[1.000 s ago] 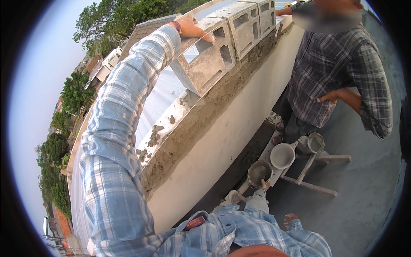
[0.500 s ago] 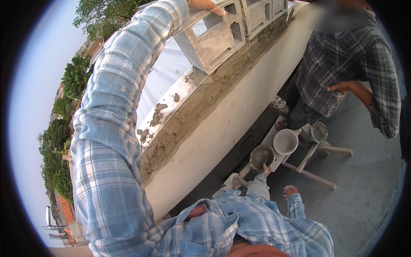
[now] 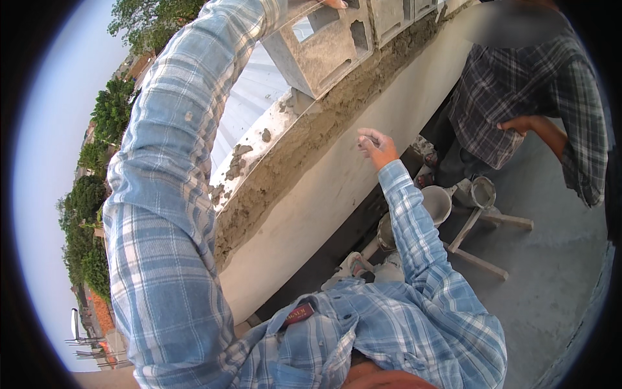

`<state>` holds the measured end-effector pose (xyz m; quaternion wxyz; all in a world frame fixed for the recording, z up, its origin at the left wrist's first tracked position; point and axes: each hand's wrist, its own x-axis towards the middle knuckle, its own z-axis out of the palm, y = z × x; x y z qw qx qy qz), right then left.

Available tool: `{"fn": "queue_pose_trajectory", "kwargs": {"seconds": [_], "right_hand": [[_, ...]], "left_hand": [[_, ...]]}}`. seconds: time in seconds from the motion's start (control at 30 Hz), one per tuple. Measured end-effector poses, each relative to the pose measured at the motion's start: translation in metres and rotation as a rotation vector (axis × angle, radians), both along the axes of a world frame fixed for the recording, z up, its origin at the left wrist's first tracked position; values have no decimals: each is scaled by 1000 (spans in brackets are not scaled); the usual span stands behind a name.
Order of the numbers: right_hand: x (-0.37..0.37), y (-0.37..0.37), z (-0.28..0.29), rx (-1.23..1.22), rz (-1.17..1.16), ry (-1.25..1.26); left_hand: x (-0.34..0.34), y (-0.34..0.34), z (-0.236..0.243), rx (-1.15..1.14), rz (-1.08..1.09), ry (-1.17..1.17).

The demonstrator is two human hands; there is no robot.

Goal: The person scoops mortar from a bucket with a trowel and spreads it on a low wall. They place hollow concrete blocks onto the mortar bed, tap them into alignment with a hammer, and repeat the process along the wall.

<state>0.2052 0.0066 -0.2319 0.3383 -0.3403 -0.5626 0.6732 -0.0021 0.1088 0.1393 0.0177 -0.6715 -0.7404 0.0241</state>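
My left arm reaches up along the left side to a grey hollow concrete block (image 3: 317, 61) on top of the wall. My left hand (image 3: 335, 4) is at the block's upper edge, with only some fingers showing; the frame cuts off the rest. Under the block, wet mortar (image 3: 291, 146) covers the wall's upper face in a rough band. My right hand (image 3: 377, 146) is raised in front of the pale wall side (image 3: 304, 211), below the mortar and apart from it. Its fingers are loosely bent and spread, with nothing seen in them.
Another block (image 3: 394, 23) stands beyond the first. A co-worker in a dark checked shirt (image 3: 492, 97) stands at the right. Below my right arm are a pale bucket (image 3: 439, 202), a partly hidden bucket (image 3: 385, 232), a smaller bucket (image 3: 483, 192) and a wooden stand (image 3: 478, 260).
My right hand has risen from low beside my body to in front of the wall, its sleeve now covering part of the buckets. The blocks appear slightly higher in view.
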Motion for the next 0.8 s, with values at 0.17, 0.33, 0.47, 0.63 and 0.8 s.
{"fn": "queue_pose_trajectory", "kwargs": {"seconds": [0.17, 0.33, 0.47, 0.63, 0.8], "right_hand": [[-57, 18, 69, -195, -47, 218], [-78, 11, 93, -289, -165, 259], [-83, 12, 102, -360, -199, 287], [-84, 8, 94, -396, -275, 352], [-92, 9, 97, -416, -277, 373]], "left_hand": [[2, 1, 4, -2, -2, 9], [0, -2, 4, -2, 3, 12], [2, -2, 6, 6, -1, 20], [2, 5, 14, 30, -15, 31], [-32, 37, 26, 192, -22, 117]]}}
